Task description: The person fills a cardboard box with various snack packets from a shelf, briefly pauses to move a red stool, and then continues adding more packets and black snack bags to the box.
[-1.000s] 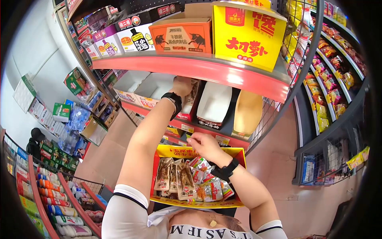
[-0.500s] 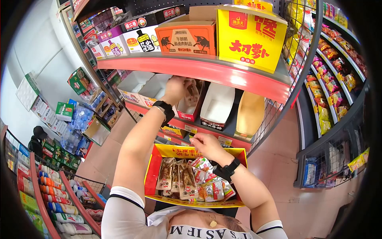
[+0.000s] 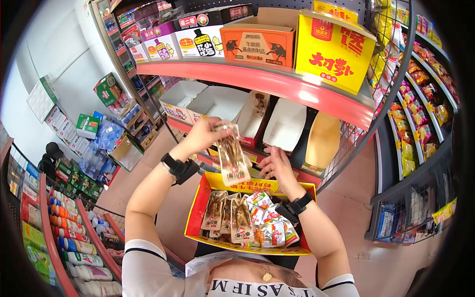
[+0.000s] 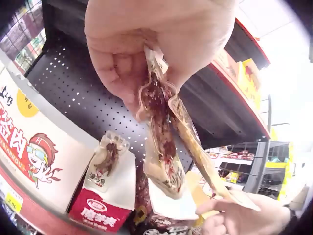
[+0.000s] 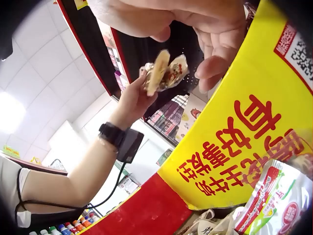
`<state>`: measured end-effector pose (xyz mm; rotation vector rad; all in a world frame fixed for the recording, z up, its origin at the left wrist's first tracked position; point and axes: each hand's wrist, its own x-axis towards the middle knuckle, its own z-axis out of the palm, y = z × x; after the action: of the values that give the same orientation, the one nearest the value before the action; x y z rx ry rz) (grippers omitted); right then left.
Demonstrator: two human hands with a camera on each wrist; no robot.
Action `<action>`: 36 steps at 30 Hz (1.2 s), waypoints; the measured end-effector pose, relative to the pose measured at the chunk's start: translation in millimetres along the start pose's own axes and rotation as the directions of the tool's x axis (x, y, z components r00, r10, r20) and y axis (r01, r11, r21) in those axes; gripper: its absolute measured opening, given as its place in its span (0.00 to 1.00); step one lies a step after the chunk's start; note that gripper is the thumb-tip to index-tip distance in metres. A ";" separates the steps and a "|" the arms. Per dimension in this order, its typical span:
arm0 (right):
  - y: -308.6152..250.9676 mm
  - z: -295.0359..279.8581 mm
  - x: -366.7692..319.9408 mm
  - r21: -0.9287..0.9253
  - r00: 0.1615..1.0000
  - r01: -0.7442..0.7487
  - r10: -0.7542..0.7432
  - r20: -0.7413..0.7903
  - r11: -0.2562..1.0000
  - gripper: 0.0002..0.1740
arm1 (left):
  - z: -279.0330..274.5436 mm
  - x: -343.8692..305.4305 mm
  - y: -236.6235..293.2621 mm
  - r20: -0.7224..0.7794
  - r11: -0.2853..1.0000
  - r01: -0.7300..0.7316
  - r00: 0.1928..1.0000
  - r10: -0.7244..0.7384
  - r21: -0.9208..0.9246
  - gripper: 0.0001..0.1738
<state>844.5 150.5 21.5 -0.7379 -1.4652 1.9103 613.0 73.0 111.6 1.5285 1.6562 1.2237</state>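
Observation:
My left hand (image 3: pixel 202 136) pinches the top ends of two clear-and-beige snack packets (image 4: pixel 164 142), which hang down between shelf and box. In the head view the held packets (image 3: pixel 231 157) are over the back edge of a yellow and red box (image 3: pixel 193 218). That box holds brown snack packets (image 3: pixel 241 220) on its left and white, green and red ones (image 3: pixel 273 232) on its right. My right hand (image 3: pixel 279 171) is empty above the box's back edge, fingers apart and slightly bent. One similar packet (image 4: pixel 105 164) remains in a red and white shelf box (image 4: pixel 100 210).
White open boxes (image 3: pixel 284 126) and a tan one (image 3: pixel 322 141) stand on the lower shelf. Above, a red-edged shelf (image 3: pixel 257 81) carries an orange box (image 3: pixel 257 44) and a yellow box (image 3: pixel 331 54). Bottles (image 3: pixel 81 257) line racks at left; snack bags (image 3: pixel 420 119) fill racks at right.
My left hand has come out of the lower shelf box toward me, bringing the packets. My right hand has shifted slightly right and its fingers have spread. The head view has shifted a little.

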 end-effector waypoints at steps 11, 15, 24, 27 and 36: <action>11.9 18.2 -13.6 -0.189 0.856 0.057 0.050 0.515 0.980 0.12 | 33.3 -26.6 9.2 0.162 0.941 0.147 0.966 -0.203 0.304 0.24; 12.9 11.9 -11.3 -0.251 0.864 -0.032 0.153 0.479 0.967 0.10 | 32.6 -27.8 -2.1 0.264 0.881 0.114 0.929 -0.258 0.459 0.30; 21.3 7.4 -9.3 -0.387 0.788 0.006 0.233 0.569 0.922 0.08 | 23.0 -44.6 -7.0 0.547 0.684 -0.029 0.626 -0.556 0.728 0.33; 4.9 11.9 -20.1 -0.530 0.697 -0.011 0.386 0.604 0.848 0.10 | 17.4 -55.1 -14.2 0.543 0.739 -0.046 0.710 -0.449 0.672 0.30; 10.1 13.9 -16.6 -0.471 0.836 0.161 0.134 0.532 0.867 0.08 | 3.9 -31.3 7.4 0.210 0.723 0.009 0.955 -0.211 0.690 0.18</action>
<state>843.8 127.2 15.9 -0.3812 -2.3849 1.8215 625.5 43.1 111.3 1.8669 2.0838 0.2758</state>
